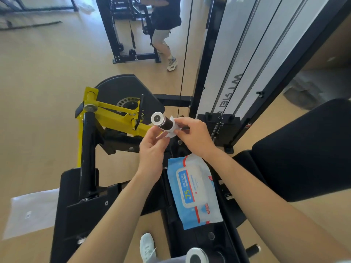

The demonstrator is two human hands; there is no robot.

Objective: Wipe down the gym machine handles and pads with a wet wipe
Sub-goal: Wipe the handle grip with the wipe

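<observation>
Handle (164, 121): a black grip with a silver end cap, projecting from the machine's yellow arm (114, 116). A white wet wipe (171, 128) is wrapped around the grip just behind the cap.

Right hand (193, 134): fingers curled, thumb and fingertips pinching the wipe against the handle from the right.

Left hand (152, 145): fingers curled, tips closed on the wipe's lower edge beneath the handle. The exact contact is partly hidden by the fingers.

Wet wipe pack (193, 190): blue and white with a red stripe, flap closed, lying flat on the black machine frame (76, 205) below the right forearm.

Back pad (303, 149): black, to the right, apart from both hands.

Weight stack (222, 128): behind the hands, at the foot of the white guard panel (224, 54).

Second handle (197, 256): silver-capped, at the bottom edge, untouched. A white shoe (147, 247) is beside it.

White sheet (30, 211): on the floor at left.

Another person (165, 25) stands at a further machine (123, 35) in the background.
</observation>
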